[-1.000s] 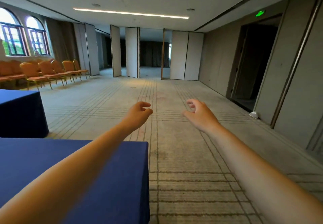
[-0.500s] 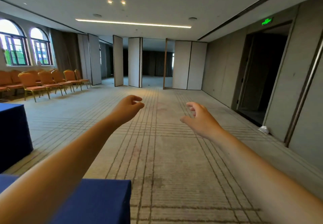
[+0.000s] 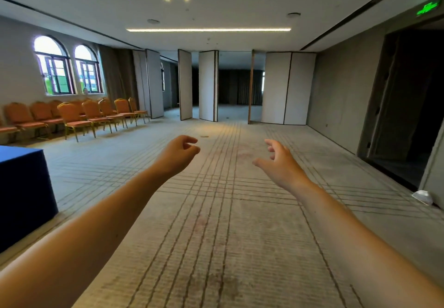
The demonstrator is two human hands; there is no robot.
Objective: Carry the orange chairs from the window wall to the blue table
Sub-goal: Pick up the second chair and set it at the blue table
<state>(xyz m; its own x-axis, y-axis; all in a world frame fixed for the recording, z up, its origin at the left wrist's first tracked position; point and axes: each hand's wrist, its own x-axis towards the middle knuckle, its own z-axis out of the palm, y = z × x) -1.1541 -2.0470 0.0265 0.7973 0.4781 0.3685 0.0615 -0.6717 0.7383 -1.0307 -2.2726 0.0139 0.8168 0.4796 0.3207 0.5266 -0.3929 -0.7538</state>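
Now: cross to the chair row, both grips free

Both arms reach forward over the carpet (image 3: pixel 216 235). The left grip (image 3: pixel 176 153) is loosely curled around nothing. The right grip (image 3: pixel 280 163) is released, fingers relaxed and apart, and it also carries nothing. The orange chairs (image 3: pixel 72 117) stand in a row along the window wall, under the 2 arched windows (image 3: pixel 67 67), well apart from either grip. The blue counter (image 3: pixel 21 187) sits at the left edge of view, nearer than the row, with only 1 corner showing.

The step in hand looks like the walk out for a chair; none is lifted yet. To do it well, I would steer left of the present heading and pass the counter's corner with room to spare. I would aim for a chair at the front of the row rather than 1 deeper in. Taking it by the top of the backrest and the seat edge should keep the gold legs off the carpet and clear of neighbouring chairs on the lift.
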